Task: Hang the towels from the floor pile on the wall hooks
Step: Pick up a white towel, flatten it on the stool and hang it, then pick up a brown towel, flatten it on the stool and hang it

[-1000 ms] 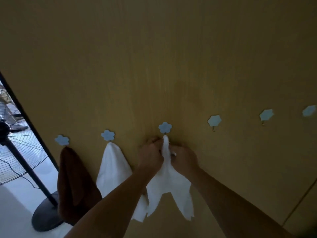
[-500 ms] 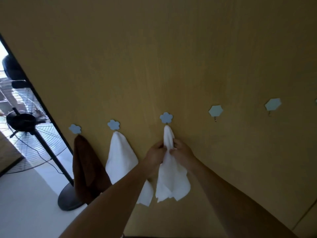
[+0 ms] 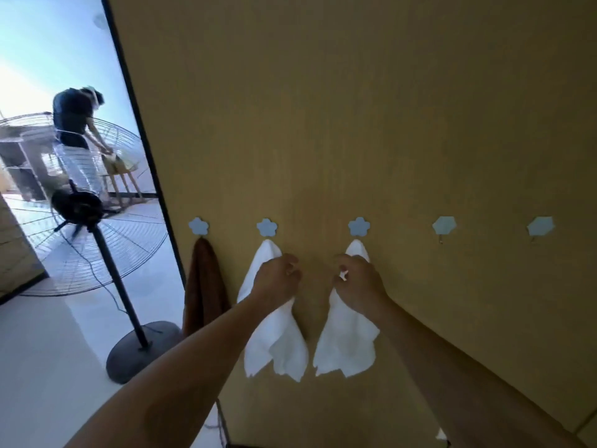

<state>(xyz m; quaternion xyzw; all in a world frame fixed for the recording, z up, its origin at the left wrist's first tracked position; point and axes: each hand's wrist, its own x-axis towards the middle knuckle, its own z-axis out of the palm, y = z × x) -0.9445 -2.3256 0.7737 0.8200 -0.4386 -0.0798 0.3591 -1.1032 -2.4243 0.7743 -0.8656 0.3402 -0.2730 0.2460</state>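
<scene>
Now | left hand [image 3: 278,279] fingers curled, empty | right hand [image 3: 358,286] fingers pinching white towel [image 3: 347,344]

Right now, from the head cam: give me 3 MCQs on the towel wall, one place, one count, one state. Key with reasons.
1. Where does the brown towel hang?
A. leftmost hook
B. middle hook
C. rightmost hook

2. How many hooks are bare?
A. none
B. two
C. four

3. What is the right hand doing?
A. resting flat on the wall
B. hanging by the person's side
C. holding the white towel on the third hook

Key:
1 A, it hangs under the hook nearest the wall's edge.
2 B, the fourth hook and fifth hook carry nothing.
3 C, its fingers curl on the cloth just below the hook.
</scene>
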